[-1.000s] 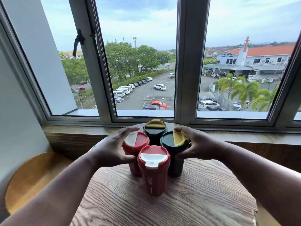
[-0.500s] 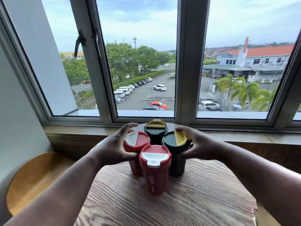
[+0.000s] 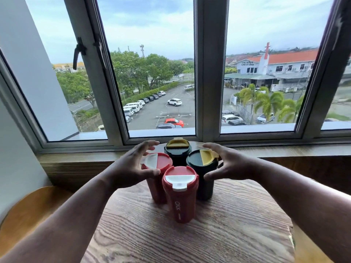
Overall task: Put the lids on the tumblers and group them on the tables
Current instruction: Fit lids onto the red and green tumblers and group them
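Observation:
Four lidded tumblers stand packed together on the round wooden table (image 3: 190,242). The front red tumbler (image 3: 179,204) has a red lid with a white flap, and a second red tumbler (image 3: 158,163) stands behind it on the left. A dark green tumbler with a yellow flap (image 3: 199,161) stands on the right, and another dark green tumbler (image 3: 177,149) stands at the back. My left hand (image 3: 131,168) hovers at the left red tumbler with fingers spread. My right hand (image 3: 229,164) hovers beside the right dark tumbler, fingers spread too. Neither hand holds anything.
A wooden window sill (image 3: 76,164) runs just behind the table below a large window (image 3: 161,73). A curved wooden seat (image 3: 28,215) sits low at the left, by the white wall. The table's near half is bare wood.
Both hands were pressed against the cluster's sides; now their fingers have spread and lifted off the tumblers. The four tumblers stay where they were.

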Motion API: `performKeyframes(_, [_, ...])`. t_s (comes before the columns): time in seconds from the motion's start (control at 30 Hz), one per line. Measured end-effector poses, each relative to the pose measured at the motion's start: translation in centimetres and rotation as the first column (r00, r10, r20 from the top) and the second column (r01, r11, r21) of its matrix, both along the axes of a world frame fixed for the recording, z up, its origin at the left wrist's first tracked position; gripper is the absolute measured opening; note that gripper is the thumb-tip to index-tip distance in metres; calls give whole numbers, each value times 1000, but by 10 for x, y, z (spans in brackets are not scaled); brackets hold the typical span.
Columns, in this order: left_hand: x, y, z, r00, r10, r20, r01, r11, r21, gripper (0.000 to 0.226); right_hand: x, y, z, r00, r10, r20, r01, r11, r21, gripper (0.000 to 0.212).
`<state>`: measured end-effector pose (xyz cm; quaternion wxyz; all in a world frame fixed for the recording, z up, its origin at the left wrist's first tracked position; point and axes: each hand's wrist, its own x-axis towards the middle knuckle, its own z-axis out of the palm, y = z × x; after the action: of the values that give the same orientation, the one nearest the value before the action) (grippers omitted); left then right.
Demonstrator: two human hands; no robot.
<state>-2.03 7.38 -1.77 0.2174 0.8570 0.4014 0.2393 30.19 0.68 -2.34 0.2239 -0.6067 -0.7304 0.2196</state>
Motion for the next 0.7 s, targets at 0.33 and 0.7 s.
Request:
performKeyframes(0.33, [-1,4,3,997,-73,-33,72,997,-14,84,-12,-9,2,993,-116,11,117,993,-12,113])
performKeyframes(0.7, [69,-24,53,976,-188,-108,213,927,308,29,2,-59,27,927,-374,-5,367,908,202,27])
